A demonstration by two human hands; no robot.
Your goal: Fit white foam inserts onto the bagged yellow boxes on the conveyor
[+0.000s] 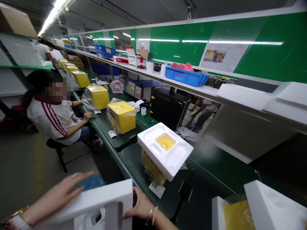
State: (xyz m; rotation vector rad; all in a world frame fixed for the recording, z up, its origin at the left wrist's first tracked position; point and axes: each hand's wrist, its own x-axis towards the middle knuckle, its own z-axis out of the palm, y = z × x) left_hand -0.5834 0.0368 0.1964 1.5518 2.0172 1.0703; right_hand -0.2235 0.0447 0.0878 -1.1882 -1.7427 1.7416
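A white foam packing insert (105, 198) with moulded recesses is tilted at the bottom of the head view, in front of me. My right hand (141, 204) grips its right end, thumb on the near face and the other fingers behind. My left hand (64, 191) lies along its upper left edge with fingers stretched out and apart. Something blue and filmy (92, 182) shows just beyond the left fingers. On the line ahead, another white foam insert (148, 143) sits tilted on top of a bagged yellow box (152, 166).
Bagged yellow boxes (123, 118) stand along the green workbench (129, 156). A seated co-worker (55, 118) is at the left. At lower right are more white foam (271, 207) and a wrapped yellow item (237, 215). A shelf with a blue bin (187, 76) runs above.
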